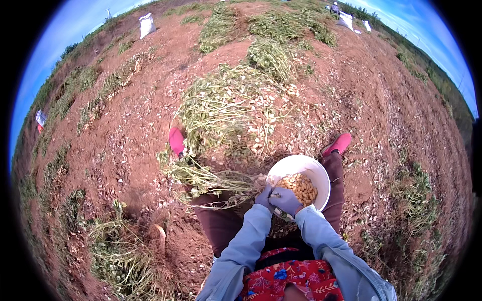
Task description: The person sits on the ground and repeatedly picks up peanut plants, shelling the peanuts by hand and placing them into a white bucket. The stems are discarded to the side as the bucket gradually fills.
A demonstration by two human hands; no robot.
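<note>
Both hands wear pale purple gloves and meet at the near left rim of a white bucket (327, 184). Peanuts in their shells (301, 190) cover the bucket's bottom. My left hand (264, 198) is closed around the root end of a bunch of peanut plants (220, 182), whose leafy stems stretch leftward across my thigh. My right hand (286, 199) touches the left one, its fingers curled in at the root end. Whatever lies between the right fingers is hidden. The bucket stands between my legs, close to the right thigh.
A heap of pulled peanut plants (226, 101) lies beyond the bucket, between my pink shoes. Another plant pile (124, 256) is at lower left. White sacks (147, 25) (345, 20) stand farther off on the reddish soil. A person (334, 7) is near the far right sack.
</note>
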